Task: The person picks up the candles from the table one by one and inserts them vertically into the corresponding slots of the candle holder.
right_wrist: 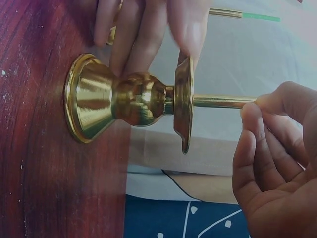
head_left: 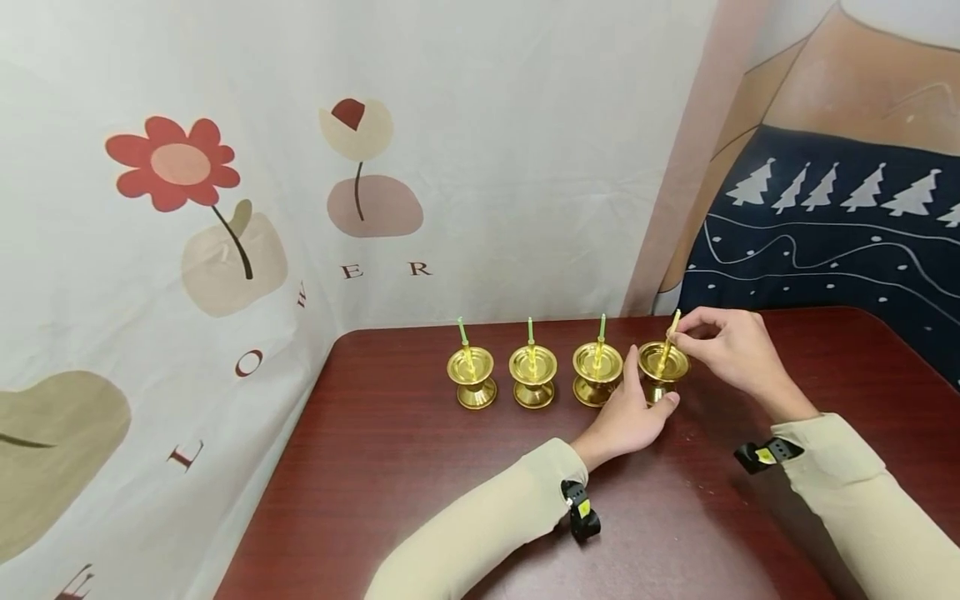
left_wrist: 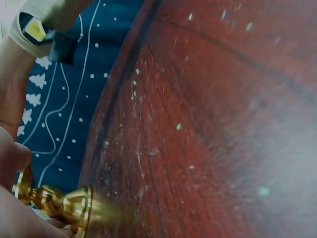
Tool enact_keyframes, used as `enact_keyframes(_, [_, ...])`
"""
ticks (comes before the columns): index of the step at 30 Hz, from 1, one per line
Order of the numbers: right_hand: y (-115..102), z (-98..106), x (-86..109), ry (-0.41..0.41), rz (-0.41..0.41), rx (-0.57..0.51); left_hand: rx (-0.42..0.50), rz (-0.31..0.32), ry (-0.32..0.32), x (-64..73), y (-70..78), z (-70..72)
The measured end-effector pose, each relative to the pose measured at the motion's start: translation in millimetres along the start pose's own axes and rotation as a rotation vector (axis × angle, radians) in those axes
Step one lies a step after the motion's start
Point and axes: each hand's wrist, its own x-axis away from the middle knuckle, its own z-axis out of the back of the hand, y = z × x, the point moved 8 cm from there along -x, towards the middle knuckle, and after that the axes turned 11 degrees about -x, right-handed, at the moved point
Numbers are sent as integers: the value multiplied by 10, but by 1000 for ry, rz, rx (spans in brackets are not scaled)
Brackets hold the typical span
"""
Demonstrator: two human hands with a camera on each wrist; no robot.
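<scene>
Four brass candle holders stand in a row, each with a thin upright candle. At the right end of the row, my left hand [head_left: 628, 417] grips a brass candle holder [right_wrist: 143, 99] from the left, index finger along one side and thumb at the front. My right hand [head_left: 731, 350] pinches the top of the thin gold stem of the candle [right_wrist: 223, 101] that rises from this holder's dish. Its fingertips and thumb meet near the upper end, and the very tip is hidden by them in the right wrist view. The candle leans slightly right in the head view.
To the left stand a third holder [head_left: 597, 362], a second holder [head_left: 533, 367] and a first holder [head_left: 471, 367], with green-tipped candles. Small pale green crumbs [left_wrist: 179, 127] dot the dark red table [head_left: 420, 467]. A printed cloth [head_left: 510, 208] hangs behind the table.
</scene>
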Motion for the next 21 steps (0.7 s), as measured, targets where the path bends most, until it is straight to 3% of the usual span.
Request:
enact_keyframes(6, [34, 21, 17, 6, -21, 3, -60, -28, -79, 222, 18, 104])
enact_keyframes(11, [64, 39, 31, 2, -40, 11, -130, -75, -120, 474, -48, 307])
enact_keyframes(15, [128, 19, 68, -22, -47, 24, -164, -117, -124, 693, -183, 549])
enact_keyframes(21, [241, 14, 195, -44, -33, 46, -222, -156, -104, 1003, -551, 978])
